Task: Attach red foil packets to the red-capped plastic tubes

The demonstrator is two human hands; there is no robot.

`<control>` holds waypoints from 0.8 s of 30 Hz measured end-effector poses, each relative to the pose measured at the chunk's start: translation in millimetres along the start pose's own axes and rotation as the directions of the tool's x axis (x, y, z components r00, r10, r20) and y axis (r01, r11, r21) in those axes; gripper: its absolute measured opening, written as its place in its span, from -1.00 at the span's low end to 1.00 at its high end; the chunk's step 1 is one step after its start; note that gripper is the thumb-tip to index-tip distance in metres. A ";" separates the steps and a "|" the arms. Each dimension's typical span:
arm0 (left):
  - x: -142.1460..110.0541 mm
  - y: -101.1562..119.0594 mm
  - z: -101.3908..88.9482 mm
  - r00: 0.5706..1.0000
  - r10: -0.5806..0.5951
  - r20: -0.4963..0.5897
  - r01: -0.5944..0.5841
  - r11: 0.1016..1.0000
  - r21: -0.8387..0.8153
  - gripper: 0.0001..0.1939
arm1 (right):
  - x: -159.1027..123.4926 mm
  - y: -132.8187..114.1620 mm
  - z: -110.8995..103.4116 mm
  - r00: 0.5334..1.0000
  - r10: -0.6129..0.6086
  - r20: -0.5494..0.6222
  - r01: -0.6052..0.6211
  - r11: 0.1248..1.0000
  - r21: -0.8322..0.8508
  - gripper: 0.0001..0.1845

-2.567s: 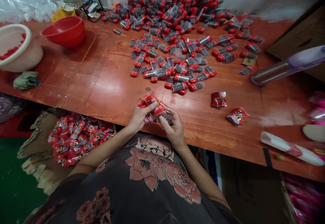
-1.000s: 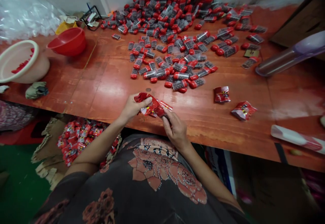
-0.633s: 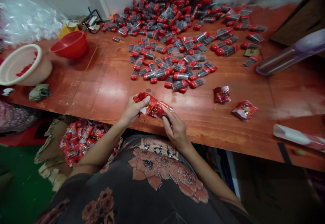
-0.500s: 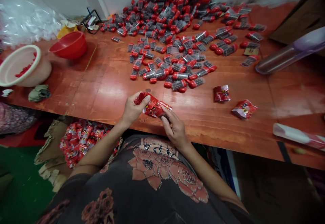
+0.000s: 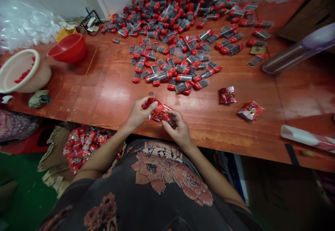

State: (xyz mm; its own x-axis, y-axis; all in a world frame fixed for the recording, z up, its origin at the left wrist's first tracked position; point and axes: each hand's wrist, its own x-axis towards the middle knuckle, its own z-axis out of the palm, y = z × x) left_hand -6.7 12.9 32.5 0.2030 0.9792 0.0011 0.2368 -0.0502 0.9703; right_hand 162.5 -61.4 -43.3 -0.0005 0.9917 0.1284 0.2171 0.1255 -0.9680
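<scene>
Both my hands are over the table's front edge, holding a crumpled red foil packet (image 5: pixel 158 112) between them. My left hand (image 5: pixel 139 114) grips its left end, with the thumb on top. My right hand (image 5: pixel 177 125) pinches the right end with curled fingers. Beyond them lies a large heap of clear tubes with red caps and dark contents (image 5: pixel 170 39) on the wooden table (image 5: pixel 104 88). Two sealed red packets (image 5: pixel 227 95) (image 5: pixel 250 111) lie to the right of my hands.
Under the table's front edge, a cardboard-lined container holds many red packets (image 5: pixel 83 147). At the left stand a red bowl (image 5: pixel 68 48) and a cream basin (image 5: pixel 18 71). A clear tube with a purple end (image 5: pixel 295 57) lies at the right, near a white-and-red sleeve (image 5: pixel 306 138).
My right hand has closed in and now curls around the packet's right end. The packet looks more bunched. The view has shifted slightly.
</scene>
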 end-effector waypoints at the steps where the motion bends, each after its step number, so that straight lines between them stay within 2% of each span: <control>1: 1.3 -1.0 1.2 1.000 -0.005 0.014 0.005 1.000 0.003 -0.77 | 2.0 -1.0 -0.6 1.000 -0.014 0.001 0.014 1.000 -0.005 -0.56; 5: 7.7 -1.1 6.5 1.000 -0.004 0.021 0.003 1.000 0.018 -0.76 | 11.8 -8.9 -3.7 0.997 -0.075 -0.023 0.074 0.996 -0.054 -0.71; 10: 18.9 1.0 12.6 0.999 0.003 -0.041 -0.001 0.999 0.049 -0.75 | 20.2 -14.4 -3.8 0.996 -0.073 -0.049 0.070 0.996 -0.060 -0.71; 12: 28.0 -0.2 6.3 0.987 -0.037 -0.154 0.035 0.999 -0.016 -0.74 | 22.1 -12.8 -3.7 0.997 -0.031 -0.067 0.029 0.999 -0.036 -0.71; 15: 43.3 -5.7 -15.5 0.919 -0.193 -0.343 0.114 0.965 -0.238 -0.75 | 26.7 -9.1 -5.2 0.990 0.115 -0.082 -0.107 0.989 0.098 -0.69; 17: 48.0 -11.4 -29.3 0.905 -0.306 -0.296 0.175 0.901 -0.397 -0.82 | 32.7 -8.2 -7.1 0.971 0.233 -0.059 -0.211 0.944 0.252 -0.66; 19: 44.8 -17.7 -33.6 0.901 -0.397 -0.176 0.261 0.819 -0.511 -0.77 | 40.7 -9.1 -9.0 0.949 0.314 -0.019 -0.284 0.883 0.374 -0.63; 22: 29.8 -25.3 -20.1 0.851 -0.523 -0.052 0.387 0.690 -0.612 -0.69 | 52.3 -11.4 -10.9 0.930 0.364 0.052 -0.349 0.826 0.442 -0.62; 24: 20.2 -27.4 -5.0 0.839 -0.544 0.011 0.425 0.644 -0.636 -0.71 | 57.5 -11.3 -11.3 0.925 0.370 0.092 -0.371 0.817 0.442 -0.63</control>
State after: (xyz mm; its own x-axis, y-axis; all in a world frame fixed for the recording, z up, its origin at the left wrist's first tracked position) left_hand -13.8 35.0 7.1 0.0517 0.8470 -0.5291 -0.3648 0.5092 0.7795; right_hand 171.1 -6.1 -22.5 -0.0099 0.9658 -0.2590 -0.2538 -0.2529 -0.9336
